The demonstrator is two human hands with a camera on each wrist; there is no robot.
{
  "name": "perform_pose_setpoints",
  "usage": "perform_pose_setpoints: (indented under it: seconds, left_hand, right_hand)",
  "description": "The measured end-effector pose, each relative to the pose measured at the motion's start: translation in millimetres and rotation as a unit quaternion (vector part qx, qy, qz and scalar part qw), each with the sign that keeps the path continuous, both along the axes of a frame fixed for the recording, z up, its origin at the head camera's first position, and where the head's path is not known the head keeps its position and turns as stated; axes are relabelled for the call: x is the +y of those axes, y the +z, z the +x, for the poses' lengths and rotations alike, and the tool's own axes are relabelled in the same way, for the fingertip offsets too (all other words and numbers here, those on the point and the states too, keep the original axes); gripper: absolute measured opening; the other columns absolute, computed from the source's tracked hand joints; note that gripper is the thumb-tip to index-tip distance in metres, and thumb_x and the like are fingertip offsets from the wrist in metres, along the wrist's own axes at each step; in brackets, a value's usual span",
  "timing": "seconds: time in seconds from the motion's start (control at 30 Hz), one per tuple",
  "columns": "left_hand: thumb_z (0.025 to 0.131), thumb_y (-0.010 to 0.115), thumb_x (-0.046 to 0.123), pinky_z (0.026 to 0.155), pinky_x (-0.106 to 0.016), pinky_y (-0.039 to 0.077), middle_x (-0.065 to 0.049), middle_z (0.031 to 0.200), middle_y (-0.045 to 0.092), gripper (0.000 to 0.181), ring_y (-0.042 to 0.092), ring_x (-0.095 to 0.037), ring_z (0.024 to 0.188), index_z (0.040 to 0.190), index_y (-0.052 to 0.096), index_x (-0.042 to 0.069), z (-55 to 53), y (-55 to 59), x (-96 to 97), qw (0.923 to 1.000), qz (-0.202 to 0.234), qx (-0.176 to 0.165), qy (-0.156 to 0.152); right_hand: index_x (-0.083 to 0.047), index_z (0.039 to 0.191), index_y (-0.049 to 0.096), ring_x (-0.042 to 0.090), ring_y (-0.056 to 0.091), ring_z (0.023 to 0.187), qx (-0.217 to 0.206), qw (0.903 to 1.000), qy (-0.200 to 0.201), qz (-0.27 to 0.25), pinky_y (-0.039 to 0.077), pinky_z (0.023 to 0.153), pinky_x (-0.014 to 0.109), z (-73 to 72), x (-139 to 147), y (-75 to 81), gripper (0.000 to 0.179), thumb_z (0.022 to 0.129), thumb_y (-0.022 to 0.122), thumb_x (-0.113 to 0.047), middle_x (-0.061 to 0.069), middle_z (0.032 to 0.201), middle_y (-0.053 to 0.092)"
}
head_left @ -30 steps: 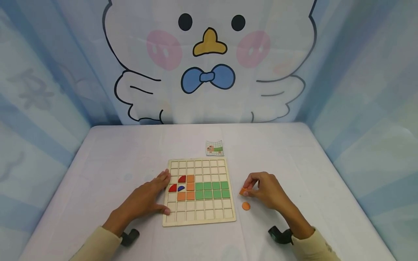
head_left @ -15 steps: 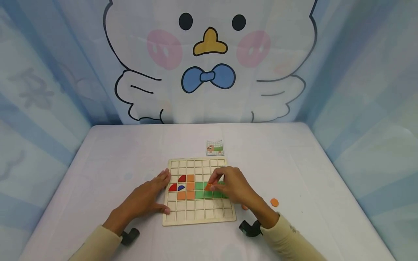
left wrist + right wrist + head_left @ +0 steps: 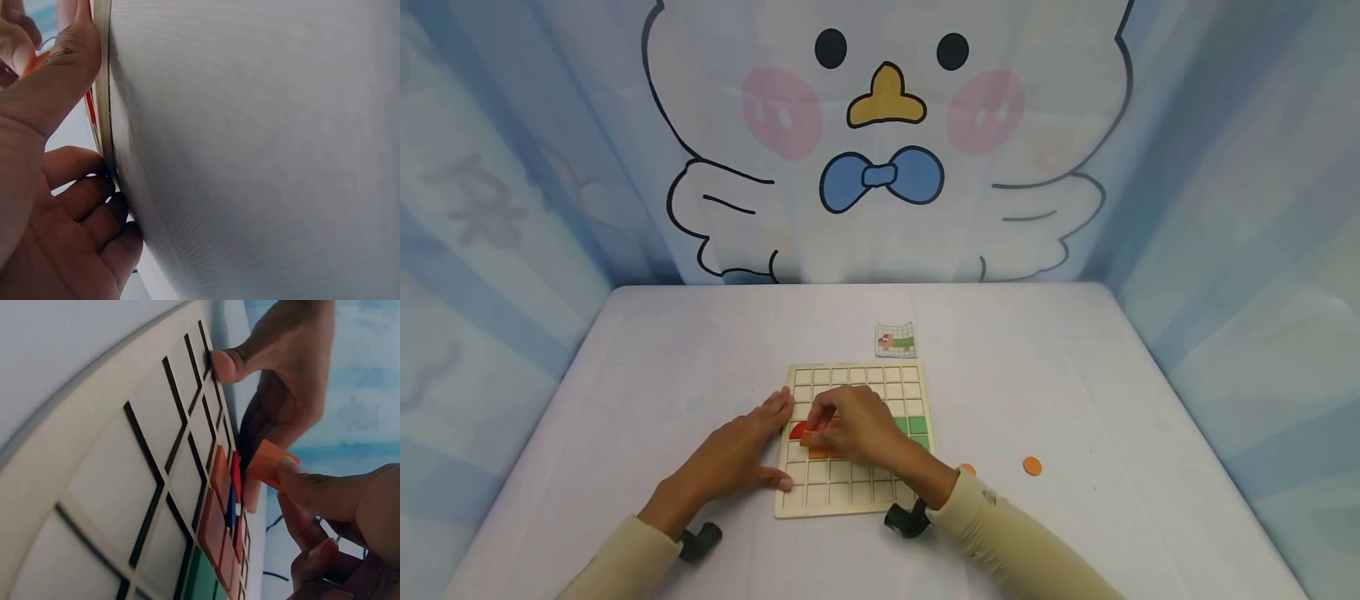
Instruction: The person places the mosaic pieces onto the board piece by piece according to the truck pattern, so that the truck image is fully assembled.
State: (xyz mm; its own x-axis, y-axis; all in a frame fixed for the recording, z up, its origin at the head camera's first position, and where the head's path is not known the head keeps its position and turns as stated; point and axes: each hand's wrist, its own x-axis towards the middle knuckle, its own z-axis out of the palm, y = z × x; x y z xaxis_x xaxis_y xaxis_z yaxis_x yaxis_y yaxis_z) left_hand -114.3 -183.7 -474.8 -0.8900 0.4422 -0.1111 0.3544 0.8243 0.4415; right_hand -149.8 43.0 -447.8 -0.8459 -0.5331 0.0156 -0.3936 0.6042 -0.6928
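Note:
Between the thumb and fingertips of my right hand (image 3: 857, 427) is an orange square tile (image 3: 267, 464). This hand is over the left part of a wooden grid board (image 3: 808, 498), with the tile just above the surface. My left hand (image 3: 730, 457) rests along the board's left edge, its thumb on the near left corner area and its fingers extended farther up the side. Laid in the grid are red pieces (image 3: 236, 472), a blue piece (image 3: 230, 506), orange squares (image 3: 214, 526) and green squares (image 3: 917, 425). In the head view, my right hand hides part of these.
Two round orange pieces lie right of the board, one whole disc (image 3: 1032, 466) and one disc (image 3: 967, 469) partly behind my right forearm. Behind the board lies a small picture card (image 3: 896, 340). A printed curtain (image 3: 880, 242) stands beyond the white table (image 3: 1037, 358).
My right hand has carried the orange square tile left from beside the board to above its left part. Another orange disc came into sight at right. The left hand stayed put.

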Motion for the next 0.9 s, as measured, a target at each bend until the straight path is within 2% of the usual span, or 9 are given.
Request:
perform_pose_setpoints:
  seconds: [0.17,0.4,0.67,0.9]
  left_hand:
    - [0.072,0.092,0.052,0.119,-0.065,0.041,-0.018,0.175,0.026,0.12,0.033,-0.041,0.16,0.165,0.035,0.002,0.1,0.0,0.8,1.0,0.004,-0.006,0.001]
    - [0.073,0.091,0.053,0.117,-0.067,0.043,-0.018,0.175,0.026,0.12,0.035,-0.043,0.159,0.165,0.034,0.002,-0.4,1.4,0.8,1.0,-0.003,-0.005,0.0]
    - [0.073,0.091,0.053,0.117,-0.067,0.043,-0.018,0.175,0.027,0.12,0.033,-0.041,0.16,0.164,0.035,0.001,-0.8,2.0,1.3,0.9999,0.005,-0.009,0.0]
    - [0.072,0.091,0.054,0.116,-0.068,0.043,-0.018,0.174,0.028,0.119,0.034,-0.041,0.159,0.163,0.037,-0.001,-0.5,2.2,0.7,0.9999,0.01,-0.002,-0.007]
  right_hand:
    - [-0.023,0.083,0.075,-0.001,0.056,0.069,0.012,0.9993,-0.003,0.036,0.043,0.063,0.018,-4.1,-17,-8.5,0.016,0.086,0.091,-0.026,-0.017,0.073,0.068]
    - [-0.023,0.084,0.076,0.0,0.058,0.074,0.045,0.9962,0.001,0.074,0.045,0.066,0.019,-5.8,-26,-13.0,0.015,0.087,0.089,-0.017,-0.015,0.079,0.07]
    - [-0.024,0.081,0.078,-0.002,0.058,0.066,0.026,0.9959,0.014,0.086,0.046,0.058,0.019,-5.3,-28,-13.3,0.016,0.085,0.09,-0.016,-0.016,0.071,0.069]
    - [-0.024,0.08,0.081,-0.004,0.058,0.063,0.024,0.996,0.017,0.084,0.046,0.056,0.018,-2.9,-27,-15.6,0.013,0.085,0.091,-0.017,-0.017,0.069,0.07]
